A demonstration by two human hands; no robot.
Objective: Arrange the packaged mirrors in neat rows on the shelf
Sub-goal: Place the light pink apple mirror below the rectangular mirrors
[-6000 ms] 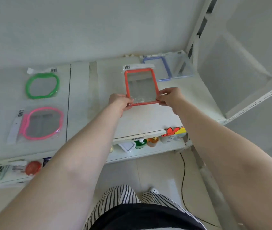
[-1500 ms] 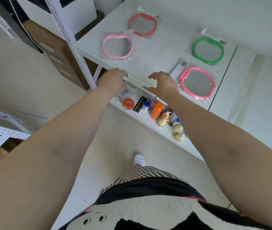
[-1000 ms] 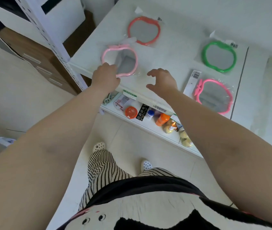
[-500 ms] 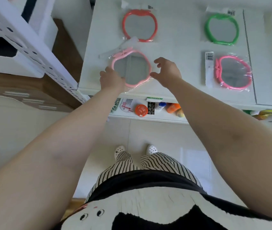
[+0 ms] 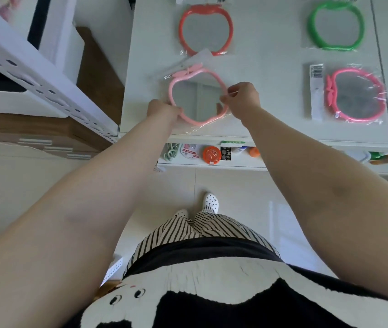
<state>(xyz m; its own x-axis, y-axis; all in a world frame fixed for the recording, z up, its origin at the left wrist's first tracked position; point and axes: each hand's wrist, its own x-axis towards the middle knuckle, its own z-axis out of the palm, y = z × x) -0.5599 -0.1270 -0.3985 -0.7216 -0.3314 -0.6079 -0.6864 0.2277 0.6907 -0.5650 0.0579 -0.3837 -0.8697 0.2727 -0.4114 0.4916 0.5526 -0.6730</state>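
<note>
Light pink apple-shaped plastic-framed mirror in a clear plastic bag sits at the front left of the white shelf, slightly crooked, its leaf end tilted to the upper left. Left hand grips the frame's lower left edge; right hand pinches the bag and frame at the right edge. Both hands are clamped on the same mirror, one on each side. Whether it is lifted off the shelf or lying on it cannot be told.

Other packaged mirrors lie flat: red-orange apple-shaped mirror just behind the held one, green apple-shaped mirror at back right, hot pink apple-shaped mirror at front right, leaf end turned left.

Step in hand, by judgement: straightening the front-left mirror so it lines up in column with the red-orange one and in row with the hot pink one. Next move likely calls for a small rotation to square the leaf end, setting it flat, flattening the loose bag flap, then letting go. The hot pink mirror probably needs turning after.
</note>
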